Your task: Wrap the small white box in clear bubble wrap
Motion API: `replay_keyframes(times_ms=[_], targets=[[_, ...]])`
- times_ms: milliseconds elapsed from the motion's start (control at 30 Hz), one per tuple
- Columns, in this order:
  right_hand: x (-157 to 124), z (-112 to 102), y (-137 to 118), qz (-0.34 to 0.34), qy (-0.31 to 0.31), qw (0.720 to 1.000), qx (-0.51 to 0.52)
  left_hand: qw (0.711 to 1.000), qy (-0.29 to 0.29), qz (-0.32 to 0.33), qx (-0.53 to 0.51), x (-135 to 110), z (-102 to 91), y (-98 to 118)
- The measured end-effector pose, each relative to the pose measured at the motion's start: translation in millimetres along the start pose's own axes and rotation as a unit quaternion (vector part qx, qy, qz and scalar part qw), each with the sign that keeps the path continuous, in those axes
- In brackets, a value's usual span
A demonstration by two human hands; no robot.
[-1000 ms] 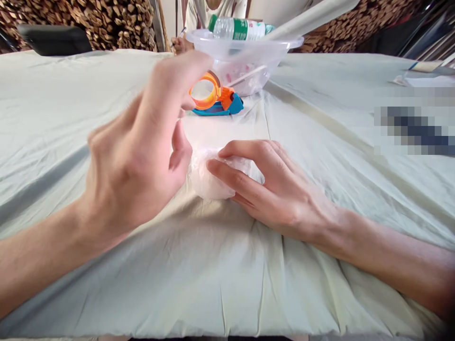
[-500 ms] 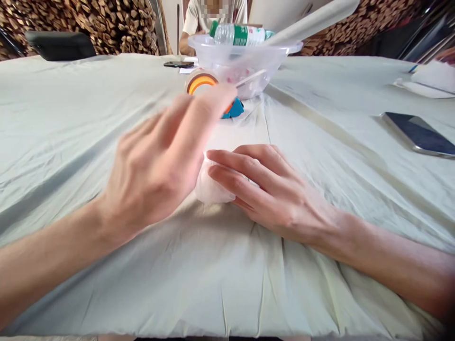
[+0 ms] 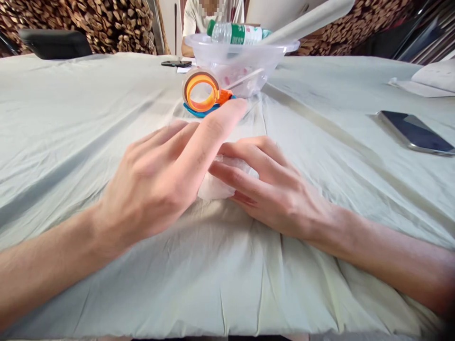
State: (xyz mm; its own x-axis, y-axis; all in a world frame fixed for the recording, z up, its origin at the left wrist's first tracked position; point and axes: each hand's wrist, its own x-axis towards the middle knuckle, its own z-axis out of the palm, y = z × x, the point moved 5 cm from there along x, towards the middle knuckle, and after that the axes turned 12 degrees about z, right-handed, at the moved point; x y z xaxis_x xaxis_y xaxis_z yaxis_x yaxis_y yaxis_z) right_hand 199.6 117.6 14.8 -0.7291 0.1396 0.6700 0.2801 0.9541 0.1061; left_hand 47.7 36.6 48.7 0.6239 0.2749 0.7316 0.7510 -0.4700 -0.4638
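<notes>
Low on the cloth lies a small whitish, translucent, crumpled bundle (image 3: 217, 187), which looks like thin plastic or paper; its kind is hard to make out. My right hand (image 3: 270, 184) is curled over its right side, with fingers across its top. On the left, my left hand (image 3: 159, 177) is held palm down against or just beside the bundle, one digit stretched out to the upper right. Its other fingertips are hidden behind the hand. Just beyond stands a tape dispenser (image 3: 216, 97), orange and blue, with a roll of tape on it.
A clear plastic basin (image 3: 245, 57) behind the dispenser holds a green-labelled bottle (image 3: 241, 34) and a long white roll (image 3: 313, 21). One phone (image 3: 415, 131) lies at right, another phone (image 3: 176, 63) farther back. White papers (image 3: 433, 78), a black case (image 3: 55, 44) and a seated person (image 3: 190, 23) are around the table.
My left hand has shifted slightly right and lower, uncovering more of the tape dispenser. More of the bundle's top shows between the hands. My right hand stays on it.
</notes>
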Motion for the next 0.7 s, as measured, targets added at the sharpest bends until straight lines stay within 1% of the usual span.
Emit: replay_keyframes(times_ms=[133,300,400,500,567,700], targets=[[-1.0,-0.9,1.4,0.003,0.003,1.0,0.002,0.999,-0.024,-0.026,-0.007,-1.2,2.3,0.3],[-3.2,-0.2,4.6,0.014,-0.012,1.0,0.02,0.999,-0.01,-0.026,-0.018,-3.2,3.6,-0.4],[-2.8,-1.0,4.3,0.017,-0.015,1.0,0.019,0.999,-0.025,-0.025,-0.034,-5.1,6.4,-0.4],[-0.9,-1.0,2.7,0.018,-0.016,1.0,0.01,0.998,-0.021,-0.027,-0.045,-6.1,7.1,0.5],[0.2,-0.9,1.6,0.016,-0.012,1.0,0.012,0.998,-0.011,-0.035,-0.048,-6.2,6.5,0.6],[0.5,-0.6,2.3,0.029,-0.007,0.999,0.025,0.997,-0.014,-0.055,-0.057,-6.2,6.3,1.1]])
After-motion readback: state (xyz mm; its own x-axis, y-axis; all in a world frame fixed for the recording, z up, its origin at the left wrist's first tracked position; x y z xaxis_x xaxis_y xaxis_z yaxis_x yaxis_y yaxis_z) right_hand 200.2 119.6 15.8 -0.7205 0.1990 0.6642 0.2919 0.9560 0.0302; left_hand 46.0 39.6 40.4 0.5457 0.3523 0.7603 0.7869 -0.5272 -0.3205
